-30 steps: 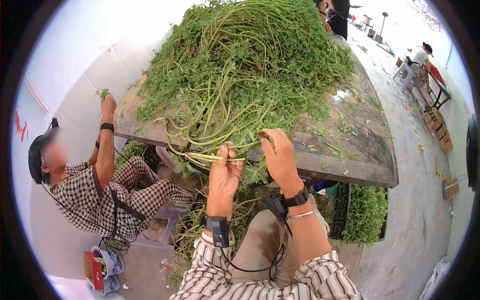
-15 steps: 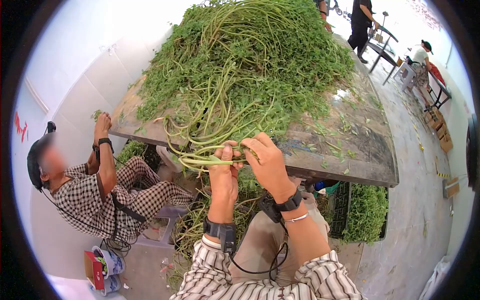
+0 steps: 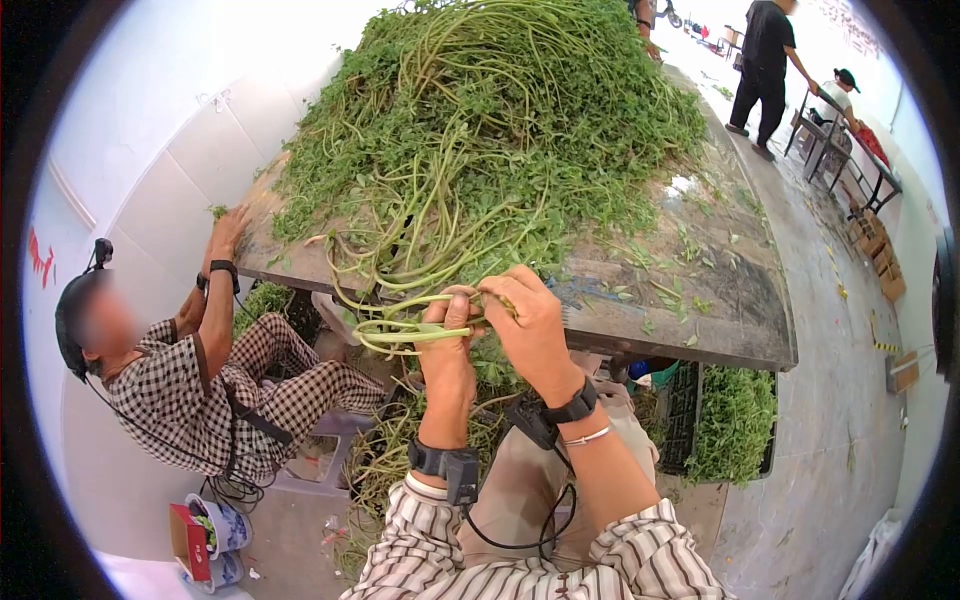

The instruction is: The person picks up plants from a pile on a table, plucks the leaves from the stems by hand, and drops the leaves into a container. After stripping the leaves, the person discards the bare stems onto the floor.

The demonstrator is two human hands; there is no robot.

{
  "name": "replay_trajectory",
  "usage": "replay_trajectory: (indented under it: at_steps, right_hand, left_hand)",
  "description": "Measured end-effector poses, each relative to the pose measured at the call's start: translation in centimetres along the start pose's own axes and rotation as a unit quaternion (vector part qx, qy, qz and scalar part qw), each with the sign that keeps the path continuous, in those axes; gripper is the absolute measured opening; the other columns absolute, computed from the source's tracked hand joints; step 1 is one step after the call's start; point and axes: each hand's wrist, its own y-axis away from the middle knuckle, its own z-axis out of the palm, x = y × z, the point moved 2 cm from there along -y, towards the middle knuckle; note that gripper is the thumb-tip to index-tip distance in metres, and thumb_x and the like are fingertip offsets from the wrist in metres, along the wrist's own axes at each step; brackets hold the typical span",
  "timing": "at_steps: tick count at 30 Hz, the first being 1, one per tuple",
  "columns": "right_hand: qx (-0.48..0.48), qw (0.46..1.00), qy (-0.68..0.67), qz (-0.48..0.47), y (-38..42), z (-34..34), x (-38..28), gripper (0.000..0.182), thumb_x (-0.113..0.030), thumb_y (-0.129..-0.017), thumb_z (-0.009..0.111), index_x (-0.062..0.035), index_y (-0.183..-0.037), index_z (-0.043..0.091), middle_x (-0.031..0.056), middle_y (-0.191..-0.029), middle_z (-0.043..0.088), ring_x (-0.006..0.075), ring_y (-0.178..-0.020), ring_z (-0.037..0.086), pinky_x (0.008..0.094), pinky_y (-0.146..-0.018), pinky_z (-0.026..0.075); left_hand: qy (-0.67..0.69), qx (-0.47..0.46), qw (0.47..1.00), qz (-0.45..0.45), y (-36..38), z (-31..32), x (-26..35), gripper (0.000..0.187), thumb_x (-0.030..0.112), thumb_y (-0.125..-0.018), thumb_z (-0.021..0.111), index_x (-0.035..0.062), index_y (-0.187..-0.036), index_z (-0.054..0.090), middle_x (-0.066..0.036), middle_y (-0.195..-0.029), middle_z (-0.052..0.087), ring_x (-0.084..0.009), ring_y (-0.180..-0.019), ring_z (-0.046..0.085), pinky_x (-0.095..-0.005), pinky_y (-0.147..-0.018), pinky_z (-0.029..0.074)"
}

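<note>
Both our hands show close together in the head view: our left hand (image 3: 447, 345) holds green stems (image 3: 390, 337) that loop out toward nine o'clock. Our right hand (image 3: 528, 325) bends its fingers narrowly just beside them; we cannot tell what they grip. At twelve o'clock, a leafy heap (image 3: 520, 120) covers our table (image 3: 690, 330).

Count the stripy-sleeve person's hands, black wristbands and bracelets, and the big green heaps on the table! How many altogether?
Left hand and right hand: 2
Black wristbands: 2
Bracelet: 1
Big green heap: 1
Total: 6
</note>
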Motion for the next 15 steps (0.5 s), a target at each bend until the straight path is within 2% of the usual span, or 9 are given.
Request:
replay_trajectory:
  at_steps: [1, 5, 8, 13, 15]
  right_hand:
    - [0.009, 0.999, -0.039, 0.027, -0.1, 0.0, 0.0, 0.013, -0.001, -0.082, 0.056, 0.0008, -0.093, 0.061, 0.0095, -0.084, 0.056, 0.0219, -0.072, 0.059, 0.0295, -0.063, 0.047]
    - [0.081, 0.993, -0.011, 0.085, -0.7, -1.8, 1.2, 0.011, -0.002, -0.083, 0.056, 0.0009, -0.093, 0.06, 0.0078, -0.086, 0.056, 0.0183, -0.074, 0.055, 0.0277, -0.068, 0.045]
    - [0.123, 0.992, 0.015, 0.036, -1.2, -3.0, 2.0, 0.01, -0.002, -0.084, 0.056, 0.0008, -0.093, 0.059, 0.008, -0.086, 0.056, 0.0188, -0.075, 0.055, 0.0287, -0.069, 0.045]
    - [0.099, 0.993, 0.062, 0.035, -0.8, -3.2, 2.3, 0.012, -0.002, -0.085, 0.056, 0.0004, -0.096, 0.058, 0.0115, -0.089, 0.056, 0.0244, -0.077, 0.056, 0.0313, -0.069, 0.046]
    - [0.042, 0.994, 0.101, 0.007, -0.9, -2.9, 1.8, 0.017, 0.0, -0.084, 0.056, -0.0009, -0.1, 0.058, 0.013, -0.091, 0.055, 0.029, -0.077, 0.056, 0.0332, -0.07, 0.046]
  left_hand:
    - [0.001, -0.003, 1.0, 0.008, 0.0, 0.1, 0.0, 0.02, 0.021, -0.089, 0.061, 0.0038, -0.099, 0.06, -0.001, -0.077, 0.057, -0.0071, -0.062, 0.049, -0.0203, -0.054, 0.045]
    - [0.022, 0.023, 0.999, 0.006, -0.3, -0.6, 0.4, 0.017, 0.021, -0.09, 0.059, 0.0055, -0.095, 0.059, 0.0, -0.077, 0.055, -0.0059, -0.061, 0.047, -0.02, -0.054, 0.045]
    - [0.048, 0.023, 0.999, -0.001, -0.5, -1.2, 0.4, 0.016, 0.022, -0.09, 0.059, 0.0061, -0.094, 0.058, 0.0, -0.077, 0.054, -0.0057, -0.06, 0.046, -0.02, -0.054, 0.045]
    - [0.078, 0.015, 0.997, 0.013, -0.8, -1.6, 1.0, 0.017, 0.022, -0.09, 0.058, 0.0064, -0.095, 0.058, 0.0, -0.076, 0.053, -0.0057, -0.06, 0.046, -0.0201, -0.054, 0.044]
    - [0.084, 0.008, 0.996, 0.016, -0.9, -1.8, 1.4, 0.017, 0.023, -0.09, 0.058, 0.0063, -0.095, 0.057, 0.0, -0.076, 0.053, -0.0054, -0.061, 0.047, -0.0213, -0.055, 0.044]
